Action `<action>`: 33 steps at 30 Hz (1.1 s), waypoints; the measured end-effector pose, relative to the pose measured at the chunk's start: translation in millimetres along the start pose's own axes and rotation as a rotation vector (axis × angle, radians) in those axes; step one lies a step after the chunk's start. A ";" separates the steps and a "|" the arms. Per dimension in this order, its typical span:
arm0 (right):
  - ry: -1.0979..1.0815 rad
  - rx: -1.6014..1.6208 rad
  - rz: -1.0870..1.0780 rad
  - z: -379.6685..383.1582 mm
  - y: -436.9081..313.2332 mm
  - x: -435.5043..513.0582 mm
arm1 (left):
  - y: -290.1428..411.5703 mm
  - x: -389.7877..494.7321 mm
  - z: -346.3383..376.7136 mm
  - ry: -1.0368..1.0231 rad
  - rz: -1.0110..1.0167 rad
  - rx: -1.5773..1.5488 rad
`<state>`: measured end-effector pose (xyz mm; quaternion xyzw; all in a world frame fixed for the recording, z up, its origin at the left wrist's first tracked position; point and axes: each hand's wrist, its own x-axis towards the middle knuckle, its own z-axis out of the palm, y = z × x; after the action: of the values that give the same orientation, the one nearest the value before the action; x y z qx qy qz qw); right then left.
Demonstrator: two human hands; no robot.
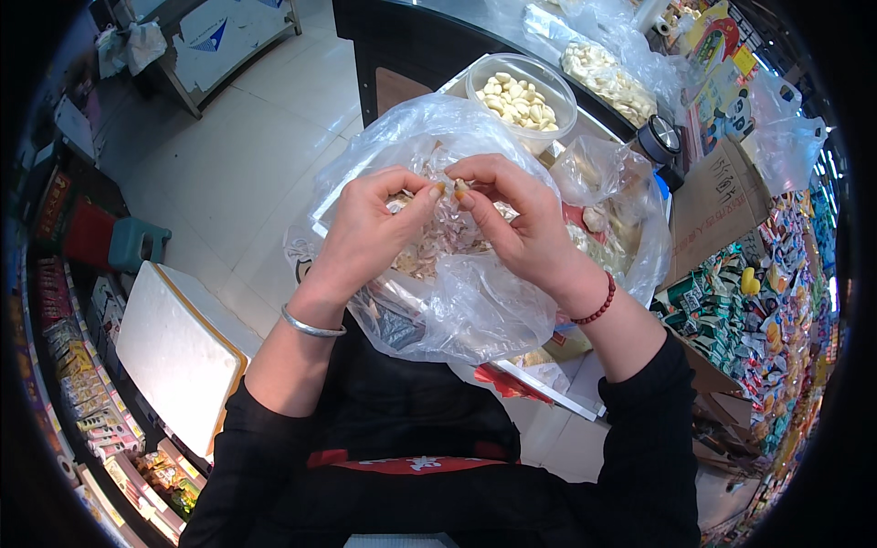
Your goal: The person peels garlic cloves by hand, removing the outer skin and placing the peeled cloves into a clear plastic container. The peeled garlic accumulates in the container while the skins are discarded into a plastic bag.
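My left hand [373, 229] and my right hand [524, 222] are raised over an open clear plastic bag [490, 312] that holds papery garlic skins [438, 236]. Between the thumb and forefinger of my right hand is a small piece that looks like a garlic clove [462, 185]. The thumb and forefinger of my left hand are pinched together just beside it; whether something is between them is hidden. Beyond my hands, a clear round plastic tub [565, 116] holds many peeled garlic cloves [515, 99]. Another plastic bag [654, 257] with garlic bulbs [595, 218] sits to the right.
A bag of pale cloves [610, 82] rests on the dark-edged counter [438, 31] at the back. Beside it stands a dark round-topped container [659, 137]. On the right, a cardboard box [719, 212] adjoins heaped packaged snacks [712, 301]. A white-topped box [178, 349] and teal stool [139, 244] are left.
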<state>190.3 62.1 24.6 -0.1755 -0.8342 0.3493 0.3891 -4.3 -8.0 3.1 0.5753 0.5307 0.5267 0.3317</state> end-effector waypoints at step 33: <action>-0.021 -0.202 -0.001 8.1 2.8 -4.5 | -2.9 -5.9 -0.7 0.005 0.020 -0.082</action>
<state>186.9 57.8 16.6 -0.2098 -0.8693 0.2649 0.3608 -5.0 -13.2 -1.0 0.5651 0.5037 0.5529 0.3484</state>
